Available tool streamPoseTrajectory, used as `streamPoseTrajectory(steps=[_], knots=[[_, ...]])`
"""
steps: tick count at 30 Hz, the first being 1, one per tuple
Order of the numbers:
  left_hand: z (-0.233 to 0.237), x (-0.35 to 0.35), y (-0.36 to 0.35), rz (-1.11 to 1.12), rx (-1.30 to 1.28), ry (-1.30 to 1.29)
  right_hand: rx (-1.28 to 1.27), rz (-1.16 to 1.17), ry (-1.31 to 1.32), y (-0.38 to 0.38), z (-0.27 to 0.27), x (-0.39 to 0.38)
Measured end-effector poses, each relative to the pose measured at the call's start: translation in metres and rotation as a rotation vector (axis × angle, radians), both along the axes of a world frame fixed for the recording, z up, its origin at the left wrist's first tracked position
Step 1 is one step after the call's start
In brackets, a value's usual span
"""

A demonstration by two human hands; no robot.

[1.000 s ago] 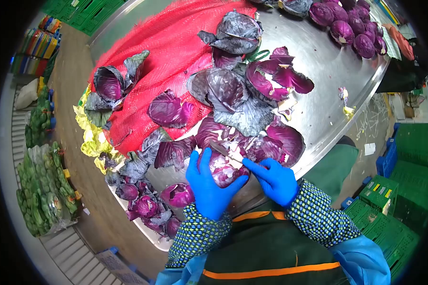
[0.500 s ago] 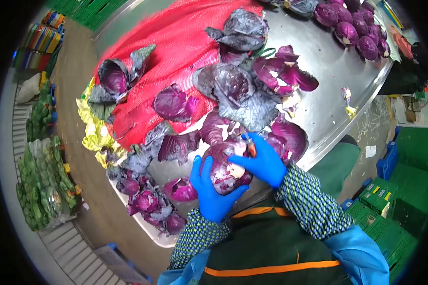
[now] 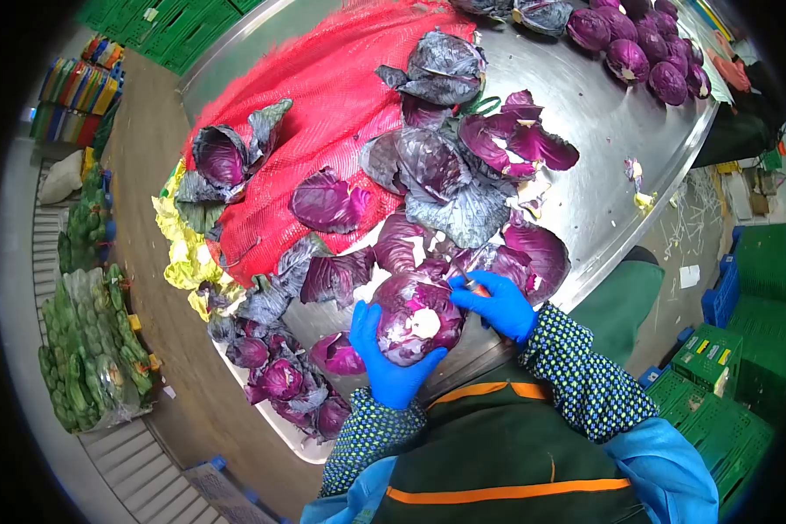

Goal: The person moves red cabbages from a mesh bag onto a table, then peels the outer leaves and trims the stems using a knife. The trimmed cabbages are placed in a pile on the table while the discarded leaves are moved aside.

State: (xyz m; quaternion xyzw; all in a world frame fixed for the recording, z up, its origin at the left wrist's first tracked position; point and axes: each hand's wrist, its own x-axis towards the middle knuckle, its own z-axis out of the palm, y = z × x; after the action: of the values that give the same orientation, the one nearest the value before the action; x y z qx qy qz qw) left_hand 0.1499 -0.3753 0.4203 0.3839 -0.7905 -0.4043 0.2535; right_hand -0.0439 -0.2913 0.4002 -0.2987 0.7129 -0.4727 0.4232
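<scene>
Found red cabbage head [image 3: 402,301] at the near edge of the steel table [image 3: 603,166], just ahead of the apron. Roundish, with no real long side. Faced its pale cut stem face [image 3: 425,323] up toward the camera, stem-to-crown axis down and away from the viewer. Could not tell resting on the table from lifted clear.

Left hand [image 3: 386,367]: under and to the near-left of the head. Half closed into a cup, thumb up the left flank, fingers wrapped round the underside. Held the head firmly.

Right hand [image 3: 500,306]: just right of the head, at its far-right shoulder, touching or all but touching. Curled shut round a small knife [image 3: 469,283]. Showed only a short bit of it past the forefinger, pointed left toward the top of the head. Blade contact with the leaf not readable.

Both hands about equally close: left on the head itself, right beside it with the stem face down and to its left.

Around: loose outer leaves [image 3: 463,210] heaped just beyond the hands. Red net sack [image 3: 323,96] farther left. Trimmed heads [image 3: 637,48] well apart at the far right corner. Heap of small heads and trimmings [image 3: 279,384] at the table's near-left end.
</scene>
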Motion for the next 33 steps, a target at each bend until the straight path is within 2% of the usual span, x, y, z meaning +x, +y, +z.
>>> streamPoseTrajectory(steps=[1, 2, 5, 7, 9, 10, 11, 13, 14, 15, 17, 18, 19, 21, 22, 23, 25, 26, 27, 29, 30, 31, 33], knots=[[0.000, 0.001, -0.002, 0.002, -0.001, 0.000, 0.110, -0.003, -0.215, 0.001, 0.000, -0.003], [0.000, 0.002, -0.004, -0.033, -0.016, -0.007, 0.109, 0.003, -0.213, 0.001, 0.002, -0.004], [0.003, -0.001, -0.010, -0.083, -0.035, -0.005, -0.011, -0.018, 0.422, 0.002, 0.011, -0.006], [0.007, -0.002, -0.011, -0.106, -0.030, 0.003, -0.016, 0.006, 0.411, 0.000, 0.030, -0.013], [0.007, -0.002, -0.011, -0.123, -0.063, -0.014, 0.061, 0.249, 0.309, -0.008, 0.053, -0.013], [0.008, -0.001, -0.009, -0.120, -0.055, -0.019, -0.082, 0.235, 0.380, -0.016, 0.041, -0.010], [0.008, -0.002, -0.010, -0.125, -0.043, -0.014, -0.079, 0.236, 0.376, -0.021, 0.027, -0.013], [0.008, -0.003, -0.014, -0.129, -0.040, -0.004, 0.045, 0.206, -0.480, -0.040, 0.010, -0.025], [0.008, -0.001, -0.016, -0.160, -0.045, -0.005, 0.184, 0.205, -0.570, -0.041, 0.016, -0.031], [0.008, 0.000, -0.017, -0.188, -0.047, -0.008, 0.185, 0.212, -0.569, -0.041, 0.015, -0.031], [0.010, -0.004, -0.018, -0.189, -0.030, -0.013, 0.013, 0.167, -0.326, -0.035, 0.008, -0.023], [0.012, -0.009, -0.016, -0.173, -0.031, -0.019, -0.040, 0.094, -0.080, -0.030, -0.002, -0.014], [0.014, -0.012, -0.015, -0.159, -0.030, -0.026, -0.030, 0.092, -0.086, -0.029, -0.002, -0.010], [0.011, -0.013, -0.014, -0.144, -0.022, -0.020, 0.065, 0.066, 0.239, -0.033, 0.002, -0.008], [0.009, -0.012, -0.017, -0.138, -0.004, -0.001, 0.166, 0.129, 0.278, -0.040, 0.005, -0.011], [0.007, -0.011, -0.019, -0.132, 0.010, 0.018, 0.153, 0.124, 0.283, -0.044, -0.004, -0.020], [0.008, 0.002, -0.008, -0.281, -0.158, -0.015, 0.406, 0.151, 0.432, -0.056, -0.035, -0.039], [0.006, 0.007, 0.000, -0.244, -0.176, -0.003, 0.349, 0.120, 0.473, -0.054, -0.036, -0.034], [0.002, 0.012, 0.009, -0.198, -0.174, 0.003, 0.131, 0.056, 0.293, -0.044, -0.057, -0.032], [0.002, 0.021, 0.016, -0.057, -0.086, 0.019, 0.084, -0.026, -0.404, -0.037, -0.006, -0.026], [0.000, 0.029, 0.013, -0.039, 0.014, 0.043, 0.197, 0.035, -0.430, -0.033, 0.021, -0.025], [-0.002, 0.033, 0.005, -0.026, 0.103, 0.078, 0.249, 0.133, -0.395, -0.032, 0.023, -0.020], [0.019, 0.023, -0.008, -0.028, 0.151, 0.066, 0.153, 0.225, -0.429, -0.029, 0.019, -0.011]])
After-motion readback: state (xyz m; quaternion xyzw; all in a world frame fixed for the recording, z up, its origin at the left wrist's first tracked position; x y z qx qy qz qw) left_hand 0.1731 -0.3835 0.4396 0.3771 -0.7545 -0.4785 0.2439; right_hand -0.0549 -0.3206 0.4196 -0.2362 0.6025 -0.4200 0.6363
